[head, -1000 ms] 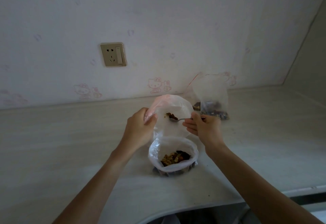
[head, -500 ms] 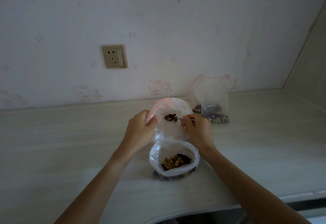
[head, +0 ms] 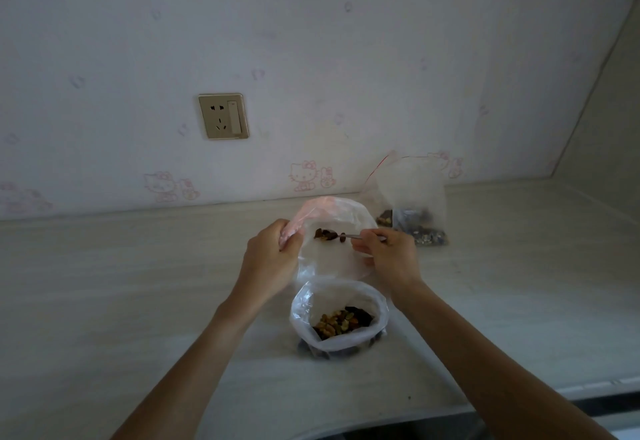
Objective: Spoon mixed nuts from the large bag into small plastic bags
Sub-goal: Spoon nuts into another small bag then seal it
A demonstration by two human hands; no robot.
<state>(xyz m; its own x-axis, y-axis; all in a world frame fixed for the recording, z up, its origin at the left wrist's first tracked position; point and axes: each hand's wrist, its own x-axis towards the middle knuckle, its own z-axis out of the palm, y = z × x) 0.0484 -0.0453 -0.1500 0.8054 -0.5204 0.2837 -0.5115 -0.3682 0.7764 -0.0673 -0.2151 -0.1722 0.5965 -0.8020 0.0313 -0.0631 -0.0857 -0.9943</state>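
pale countertop [head: 104,283] against papered wall: left hand [head: 273,252] pinches the small clear pink-edged plastic bag [head: 332,256] open so right hand [head: 388,252], clamped on a metal spoon [head: 337,234], can tip nuts in; large rolled-down nut bag [head: 337,318] sits nearer the front edge.

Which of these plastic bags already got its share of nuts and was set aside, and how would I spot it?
Start at the wall socket and look down and right along the counter to the back wall. There a clear small bag stands against the wall, behind the right hand. Unlike the other two bags, no hand touches it; it has a red strip along its top and nuts only at its bottom.
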